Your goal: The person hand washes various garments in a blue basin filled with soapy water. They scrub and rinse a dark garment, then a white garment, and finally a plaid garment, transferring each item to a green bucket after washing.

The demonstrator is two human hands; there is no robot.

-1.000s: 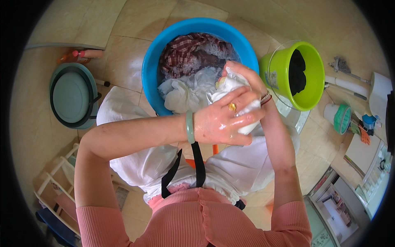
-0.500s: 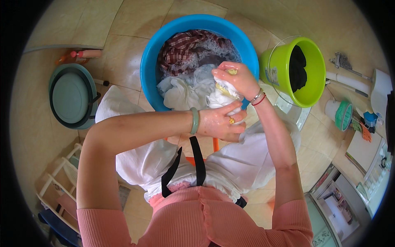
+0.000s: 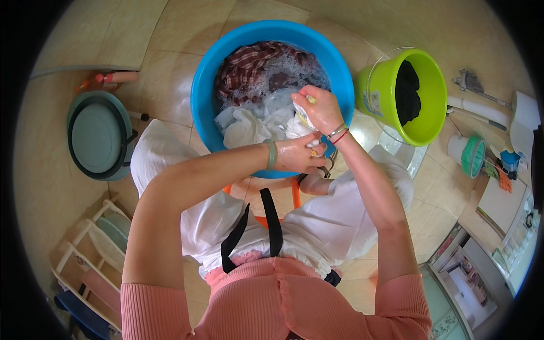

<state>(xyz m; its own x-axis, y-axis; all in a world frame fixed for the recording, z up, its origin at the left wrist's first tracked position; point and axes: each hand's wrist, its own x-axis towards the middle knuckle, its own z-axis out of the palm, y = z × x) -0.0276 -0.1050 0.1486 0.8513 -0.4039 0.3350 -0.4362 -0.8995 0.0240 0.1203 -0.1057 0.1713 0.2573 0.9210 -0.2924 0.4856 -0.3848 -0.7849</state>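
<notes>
White cloth (image 3: 298, 128) over blue basin (image 3: 200, 85), green bucket (image 3: 432, 105) just beside.

Was a white cloth (image 3: 297, 128) w/ pale-yellow bit; looked wet, bunched, held up; ran approx. far-to-near over near R part of blue tub (image 3: 202, 90).

right grip (image 3: 323, 112) hides part of the white cloth (image 3: 298, 128)

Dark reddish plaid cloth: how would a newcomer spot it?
Find the large round blue plastic tub. Inside, toward the far left, the dark reddish plaid cloth lies bunched; pale crossing lines distinguish it from the plain white cloth lower in the picture.
</notes>
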